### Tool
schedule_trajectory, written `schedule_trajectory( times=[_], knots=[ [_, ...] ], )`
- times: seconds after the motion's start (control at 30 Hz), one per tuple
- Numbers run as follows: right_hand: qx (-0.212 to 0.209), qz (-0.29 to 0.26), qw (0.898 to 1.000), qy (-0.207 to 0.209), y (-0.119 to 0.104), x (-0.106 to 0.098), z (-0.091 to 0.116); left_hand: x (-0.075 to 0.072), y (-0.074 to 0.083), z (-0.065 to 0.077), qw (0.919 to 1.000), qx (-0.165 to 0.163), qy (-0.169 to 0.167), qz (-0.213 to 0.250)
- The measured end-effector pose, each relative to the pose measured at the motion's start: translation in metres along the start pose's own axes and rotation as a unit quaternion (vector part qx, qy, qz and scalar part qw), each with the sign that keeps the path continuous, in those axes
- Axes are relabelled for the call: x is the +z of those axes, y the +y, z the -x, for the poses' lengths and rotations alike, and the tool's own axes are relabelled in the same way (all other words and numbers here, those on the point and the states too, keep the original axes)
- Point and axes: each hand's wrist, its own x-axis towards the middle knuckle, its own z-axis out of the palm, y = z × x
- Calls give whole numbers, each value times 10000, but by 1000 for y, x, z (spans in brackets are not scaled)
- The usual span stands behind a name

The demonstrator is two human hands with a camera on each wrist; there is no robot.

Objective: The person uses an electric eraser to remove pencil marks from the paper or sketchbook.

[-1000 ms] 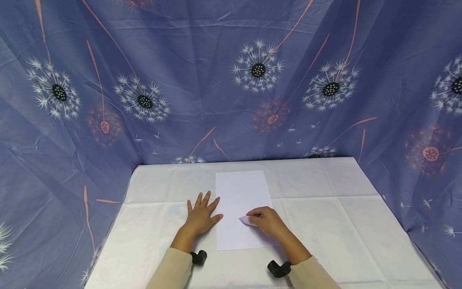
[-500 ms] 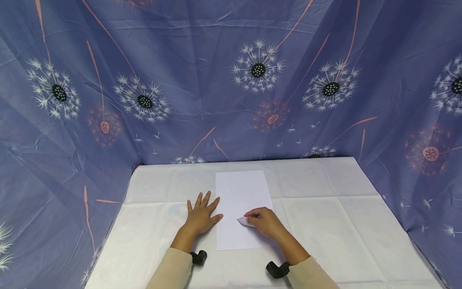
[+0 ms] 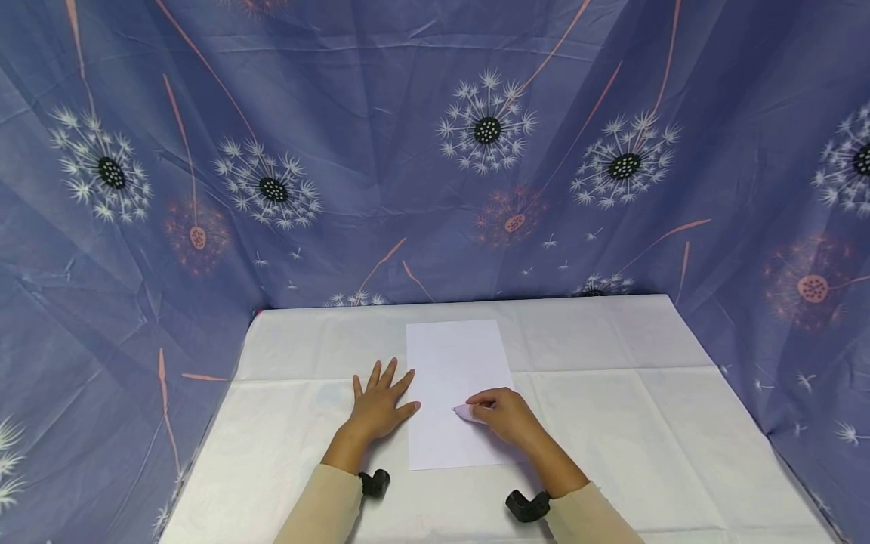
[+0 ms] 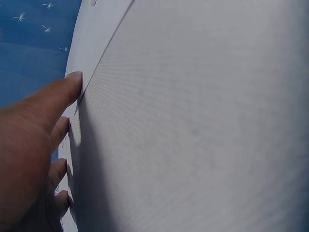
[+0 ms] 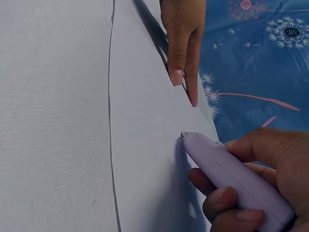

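A white paper sheet [image 3: 455,355] lies on the white-covered table. My left hand [image 3: 377,412] rests flat with spread fingers at its left edge, the thumb and index fingertip touching the paper. In the left wrist view that hand [image 4: 29,135] shows at the left, fingertips along the sheet's edge. My right hand [image 3: 506,415] holds a lilac tool with a thick rounded body [image 5: 231,179] and a small narrow tip; its exact kind is unclear. The tool's tip points left, at or just above the paper. In the right wrist view, thumb and curled fingers surround its body.
White cloth [image 3: 625,423] with fold creases covers the table. Behind and to both sides hangs a blue curtain [image 3: 381,151] with dandelion prints. Black wrist bands [image 3: 526,506] protrude near both sleeves.
My right hand moved slightly left with the lilac tool, then back to the right and a little farther away. My left hand stays in place, and the sheet keeps its position.
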Motion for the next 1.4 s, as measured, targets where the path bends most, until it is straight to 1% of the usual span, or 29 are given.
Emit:
schedule_trajectory(
  times=[0.13,0.43,0.63,1.0,1.4],
  knots=[
    [48,-3,10000,45,0,-2,1,0,0,0,10000,-26,-43,-24],
    [158,-132,9998,47,3,-2,-1,0,0,0,10000,-7,-13,-4],
    [96,-176,9998,-2,1,-1,-2,-1,0,1,10000,-19,-22,-2],
    [27,-75,10000,-42,1,1,-1,1,-1,-1,10000,-32,-5,-31],
    [124,-84,9999,16,5,-5,0,-1,1,-1,10000,-34,-56,-59]
  ],
)
